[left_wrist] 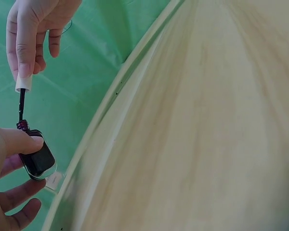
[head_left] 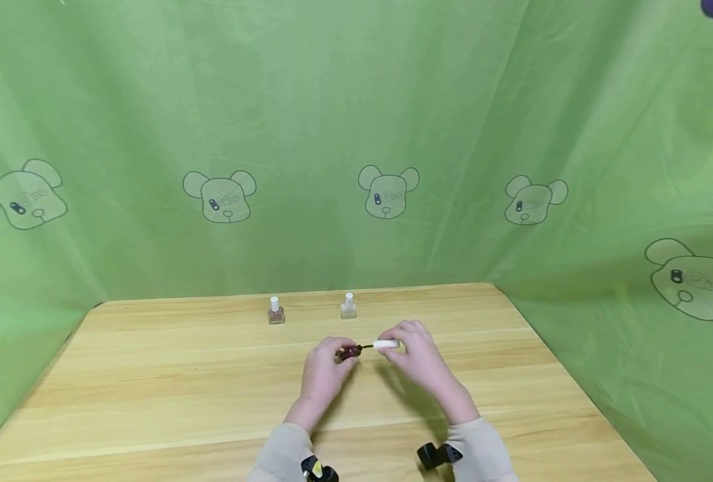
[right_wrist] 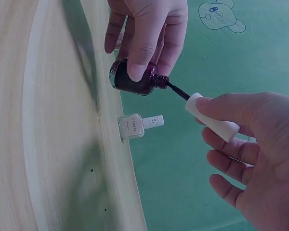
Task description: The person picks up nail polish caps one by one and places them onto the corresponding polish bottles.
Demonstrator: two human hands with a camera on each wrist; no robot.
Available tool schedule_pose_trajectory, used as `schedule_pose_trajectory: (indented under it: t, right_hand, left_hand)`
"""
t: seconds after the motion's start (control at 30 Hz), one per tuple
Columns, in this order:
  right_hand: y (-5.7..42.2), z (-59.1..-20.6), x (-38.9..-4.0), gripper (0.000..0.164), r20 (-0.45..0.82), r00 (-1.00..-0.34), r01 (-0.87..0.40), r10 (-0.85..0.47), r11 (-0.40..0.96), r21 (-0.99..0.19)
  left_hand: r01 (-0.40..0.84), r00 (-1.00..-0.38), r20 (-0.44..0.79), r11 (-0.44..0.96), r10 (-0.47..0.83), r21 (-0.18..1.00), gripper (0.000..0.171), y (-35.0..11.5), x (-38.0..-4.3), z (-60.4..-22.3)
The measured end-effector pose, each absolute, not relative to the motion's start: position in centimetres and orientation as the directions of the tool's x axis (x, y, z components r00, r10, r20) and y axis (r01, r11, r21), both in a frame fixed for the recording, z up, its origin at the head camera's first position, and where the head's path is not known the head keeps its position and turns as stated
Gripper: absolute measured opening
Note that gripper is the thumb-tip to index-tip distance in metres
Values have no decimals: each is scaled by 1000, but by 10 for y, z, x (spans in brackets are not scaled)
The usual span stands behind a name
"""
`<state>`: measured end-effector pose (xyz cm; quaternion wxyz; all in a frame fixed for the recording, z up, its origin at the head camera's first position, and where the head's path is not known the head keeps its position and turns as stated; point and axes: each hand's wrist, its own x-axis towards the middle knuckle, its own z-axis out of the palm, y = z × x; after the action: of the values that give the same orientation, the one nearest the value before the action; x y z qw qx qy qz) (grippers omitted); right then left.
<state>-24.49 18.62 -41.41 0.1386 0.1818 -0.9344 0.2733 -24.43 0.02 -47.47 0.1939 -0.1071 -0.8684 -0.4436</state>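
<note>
My left hand (head_left: 322, 374) grips a small dark red nail polish bottle (right_wrist: 134, 78) between thumb and fingers, tipped on its side with its threaded neck toward the right hand. The white cap (right_wrist: 213, 118) is pinched in my right hand (head_left: 415, 356). From the cap runs a dark brush stem (right_wrist: 178, 91), its end at the mouth of the bottle. In the left wrist view the same bottle shows nearly black, with clear glass at its base. Both hands are held above the wooden table (head_left: 169, 388).
Toward the table's back edge stand two more white-capped polish bottles: a dusky pink one (head_left: 276, 314) on the left and a clear one (head_left: 348, 308) nearer the middle. A green curtain (head_left: 308, 134) with bear heads printed on it rises behind and at both sides.
</note>
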Motion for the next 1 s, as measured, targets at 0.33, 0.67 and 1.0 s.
schedule_pose_trajectory:
  t: [0.33, 0.67, 1.0]
  right_hand:
    - [185, -413, -244, 19, 340, -902, -404, -264, 794, -454]
    - [184, -413, -244, 19, 334, -903, -404, -269, 795, -452]
    - [182, -416, -245, 19, 335, -900, -412, -278, 791, -452]
  left_hand:
    - [366, -899, 437, 591, 26, 719, 26, 2, -242, -472]
    - [364, -899, 437, 604, 29, 709, 26, 4, -242, -472]
    - [409, -877, 479, 598, 48, 689, 25, 6, -242, -474]
